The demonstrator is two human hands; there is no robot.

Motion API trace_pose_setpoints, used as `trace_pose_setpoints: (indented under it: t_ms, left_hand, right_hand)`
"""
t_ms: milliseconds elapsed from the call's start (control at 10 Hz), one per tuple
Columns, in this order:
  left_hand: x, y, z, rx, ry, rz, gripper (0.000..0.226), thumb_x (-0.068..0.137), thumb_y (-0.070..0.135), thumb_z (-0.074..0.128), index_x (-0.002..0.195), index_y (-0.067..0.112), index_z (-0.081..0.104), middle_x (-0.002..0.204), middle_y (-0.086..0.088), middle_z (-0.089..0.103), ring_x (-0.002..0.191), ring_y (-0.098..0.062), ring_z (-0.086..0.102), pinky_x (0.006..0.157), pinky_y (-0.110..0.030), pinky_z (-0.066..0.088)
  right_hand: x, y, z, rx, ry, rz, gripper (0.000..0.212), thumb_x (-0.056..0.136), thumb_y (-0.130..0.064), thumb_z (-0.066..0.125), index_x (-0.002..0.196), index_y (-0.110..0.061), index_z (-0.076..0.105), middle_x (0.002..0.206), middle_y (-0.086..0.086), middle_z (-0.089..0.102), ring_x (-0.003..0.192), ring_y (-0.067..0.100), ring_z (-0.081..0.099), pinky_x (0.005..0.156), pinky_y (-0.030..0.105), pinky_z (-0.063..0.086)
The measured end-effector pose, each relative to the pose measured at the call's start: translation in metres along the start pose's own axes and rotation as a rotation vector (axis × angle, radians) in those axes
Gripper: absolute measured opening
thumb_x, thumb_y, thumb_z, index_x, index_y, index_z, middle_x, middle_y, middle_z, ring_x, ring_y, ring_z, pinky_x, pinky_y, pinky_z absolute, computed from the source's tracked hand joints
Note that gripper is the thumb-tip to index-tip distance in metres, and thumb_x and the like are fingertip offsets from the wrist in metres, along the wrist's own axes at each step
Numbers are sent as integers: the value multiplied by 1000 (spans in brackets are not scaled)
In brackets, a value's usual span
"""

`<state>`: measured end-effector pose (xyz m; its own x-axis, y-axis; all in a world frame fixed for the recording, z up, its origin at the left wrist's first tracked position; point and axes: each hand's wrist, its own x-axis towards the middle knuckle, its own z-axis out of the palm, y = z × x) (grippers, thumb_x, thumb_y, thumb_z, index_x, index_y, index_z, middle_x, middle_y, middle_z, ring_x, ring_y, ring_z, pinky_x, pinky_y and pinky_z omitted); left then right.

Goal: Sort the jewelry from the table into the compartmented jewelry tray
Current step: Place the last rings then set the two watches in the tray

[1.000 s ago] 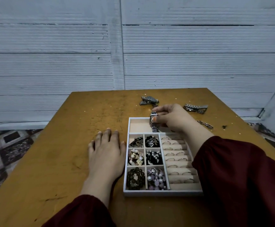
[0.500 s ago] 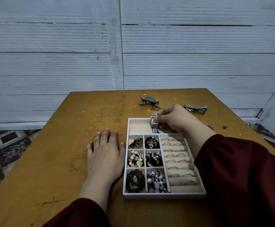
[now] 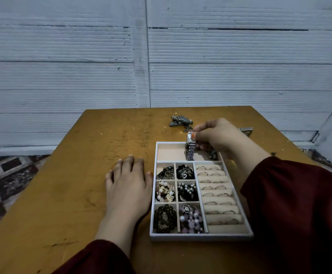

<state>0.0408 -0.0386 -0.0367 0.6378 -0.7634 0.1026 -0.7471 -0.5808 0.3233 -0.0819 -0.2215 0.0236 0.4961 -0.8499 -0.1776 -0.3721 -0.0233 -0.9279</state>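
While the left hand (image 3: 128,186) lies flat, fingers straight, on the table (image 3: 62,194) at lower centre beside the jewelry tray (image 3: 200,237), the right hand (image 3: 218,135) pinches a silver watch (image 3: 190,149) whose strap hangs into the tray's long far compartment, dial too blurred to read; another watch (image 3: 181,120) lies beyond.

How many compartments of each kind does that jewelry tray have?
Small square compartments: 6
Long compartment at the far end: 1
Ring-roll section: 1
Total: 8
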Motion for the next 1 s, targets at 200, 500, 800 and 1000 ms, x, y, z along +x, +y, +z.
trace_pose_setpoints:
  t_ms: [200, 500, 800, 1000]
  left_hand:
    - [-2, 0, -1, -6, -6, -9, 51, 99, 43, 26, 148, 28, 23, 158, 4, 15, 146, -19, 6, 116, -44, 6]
    - [0, 0, -1, -6, -10, -13, 51, 99, 44, 26, 148, 29, 22, 158, 4, 14, 146, -19, 7, 117, -44, 7]
    - [-1, 0, 0, -16, -6, -10, 50, 99, 43, 27, 147, 29, 23, 158, 4, 15, 146, -19, 7, 117, -45, 7]
    - [-1, -1, -1, -20, -2, -6, 51, 99, 44, 26, 148, 28, 22, 158, 4, 15, 146, -19, 7, 116, -44, 6]
  right_hand:
    - [-4, 2, 5, -29, -18, 9, 7, 87, -1, 64, 88, -6, 59, 66, 15, 62, 53, 21, 56, 53, 31, 51]
    - [-5, 9, 11, 16, -28, 50, 7, 87, 3, 62, 91, -3, 61, 69, 15, 62, 53, 19, 56, 60, 32, 53]
    - [-3, 12, 17, -77, 67, 9, 17, 83, 6, 65, 97, -4, 59, 70, 14, 60, 52, 20, 55, 61, 36, 53]
    - [2, 16, 22, -181, 184, -61, 17, 78, -1, 71, 78, -14, 60, 81, 13, 67, 67, 31, 68, 70, 51, 59]
